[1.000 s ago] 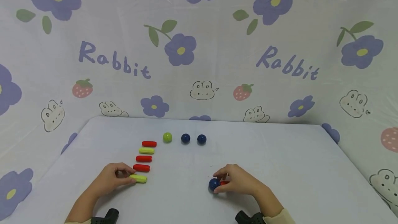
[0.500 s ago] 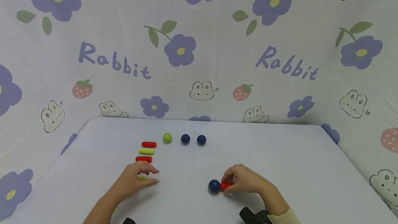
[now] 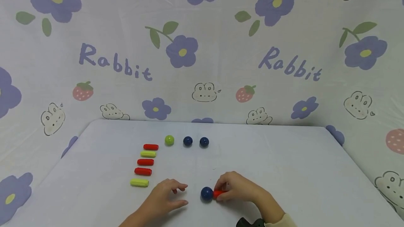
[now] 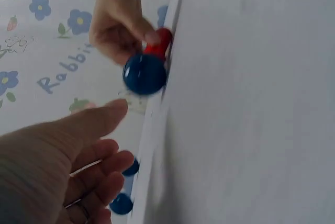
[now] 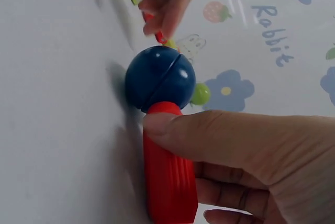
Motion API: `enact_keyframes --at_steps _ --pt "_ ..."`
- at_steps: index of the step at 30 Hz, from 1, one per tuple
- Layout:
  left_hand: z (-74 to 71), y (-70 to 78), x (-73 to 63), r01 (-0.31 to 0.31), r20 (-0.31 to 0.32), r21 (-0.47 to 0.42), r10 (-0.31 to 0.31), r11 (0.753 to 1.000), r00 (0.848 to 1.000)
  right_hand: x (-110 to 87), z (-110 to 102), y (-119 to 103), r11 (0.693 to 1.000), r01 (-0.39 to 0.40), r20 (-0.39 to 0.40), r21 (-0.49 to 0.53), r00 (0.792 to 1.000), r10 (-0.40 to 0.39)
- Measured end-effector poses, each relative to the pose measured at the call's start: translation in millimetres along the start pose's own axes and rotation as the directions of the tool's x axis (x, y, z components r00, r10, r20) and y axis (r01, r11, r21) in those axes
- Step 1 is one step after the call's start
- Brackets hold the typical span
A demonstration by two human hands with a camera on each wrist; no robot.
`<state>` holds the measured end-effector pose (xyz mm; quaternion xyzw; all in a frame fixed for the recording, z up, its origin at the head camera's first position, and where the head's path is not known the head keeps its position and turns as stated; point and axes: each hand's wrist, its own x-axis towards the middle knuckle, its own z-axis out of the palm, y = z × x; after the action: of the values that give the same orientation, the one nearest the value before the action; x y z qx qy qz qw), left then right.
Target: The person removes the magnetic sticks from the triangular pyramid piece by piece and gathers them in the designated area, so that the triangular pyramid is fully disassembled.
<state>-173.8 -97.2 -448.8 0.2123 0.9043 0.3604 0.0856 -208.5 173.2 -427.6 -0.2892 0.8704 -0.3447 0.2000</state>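
Note:
My right hand point(image 3: 237, 186) pinches a red faceted stick point(image 5: 168, 177) between thumb and fingers, low over the white table. At the stick's left end sits a blue ball point(image 3: 207, 194), with a seam across it in the right wrist view; the two touch, but I cannot tell whether they are fixed together. My left hand point(image 3: 164, 197) is just left of the ball, thumb and fingers spread apart, holding nothing. Behind its wrist, a yellow stick point(image 3: 139, 183) lies at the near end of a column of sticks.
Farther back in that column lie red sticks point(image 3: 143, 171) and another yellow stick point(image 3: 148, 154). A green ball point(image 3: 169, 140) and two blue balls point(image 3: 187, 141) stand in a row toward the back edge of the table point(image 3: 268, 150). A patterned curtain point(image 3: 221, 62) hangs behind.
My left hand has let go of the near yellow stick and moved right toward the blue ball. My right hand's fingers slid off the ball onto the red stick; both then shifted slightly left and nearer.

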Motion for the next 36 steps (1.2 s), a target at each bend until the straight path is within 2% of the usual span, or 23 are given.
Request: enact_keyframes --at_steps 8,15,22,26,30,36 --pt "14.5 2.2 -0.7 -0.006 0.034 -0.022 0.007 1.000 0.999 8.0 15 -6 0.998 0.047 0.000 -0.049 0.999 -0.047" --pt "14.7 2.5 -1.6 -0.028 0.046 -0.047 0.030 0.998 0.998 11.3 27 -13 0.988 0.124 -0.003 -0.089 0.992 -0.124" --pt "14.9 1.9 -1.0 -0.044 0.041 -0.033 0.045 0.998 0.998 13.6 32 -15 0.981 0.155 -0.005 -0.115 0.988 -0.156" --pt "14.7 1.9 -0.7 -0.058 0.029 -0.020 0.059 0.998 0.998 12.9 30 -14 0.986 0.116 -0.012 -0.123 0.993 -0.119" --pt "13.8 2.7 -0.6 -0.043 0.023 -0.026 0.044 0.999 0.999 11.9 26 -12 0.992 0.072 -0.024 -0.101 0.997 -0.074" --pt "13.3 2.7 -0.1 -0.019 0.025 -0.053 0.020 0.998 0.999 12.0 23 -12 0.994 0.069 -0.012 -0.084 0.997 -0.071"
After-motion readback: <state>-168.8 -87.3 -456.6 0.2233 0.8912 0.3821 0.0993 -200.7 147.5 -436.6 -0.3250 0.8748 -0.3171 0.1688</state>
